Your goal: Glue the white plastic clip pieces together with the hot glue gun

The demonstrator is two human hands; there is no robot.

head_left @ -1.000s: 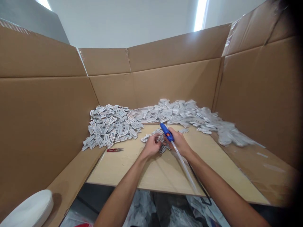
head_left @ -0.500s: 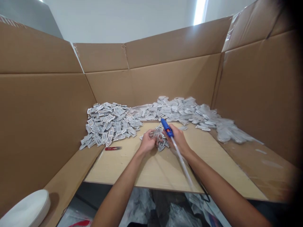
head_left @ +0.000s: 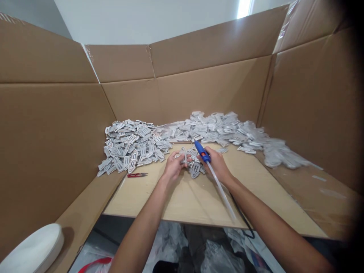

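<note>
My left hand [head_left: 174,165] pinches a grey slotted piece [head_left: 183,153] above the board, its fingers closed on the lower edge. In my right hand [head_left: 216,163] is a blue glue gun [head_left: 202,151], nozzle pointing up and left, with a long clear glue stick [head_left: 222,189] running out of its back. A small heap of grey pieces [head_left: 195,170] lies between the two hands. To the left, a large pile of loose grey pieces [head_left: 142,142] stands near the cardboard wall.
Plastic-wrapped pieces [head_left: 218,129] spread along the back and right. Red snips [head_left: 137,175] lie left of my hands on the wooden board [head_left: 193,204]. A white round container [head_left: 36,250] sits at lower left. Cardboard walls [head_left: 210,83] surround the board.
My left hand has drawn slightly left, away from the small heap, and the grey piece in it now shows upright. The glue gun stays in my right hand. The view has shifted a little.
</note>
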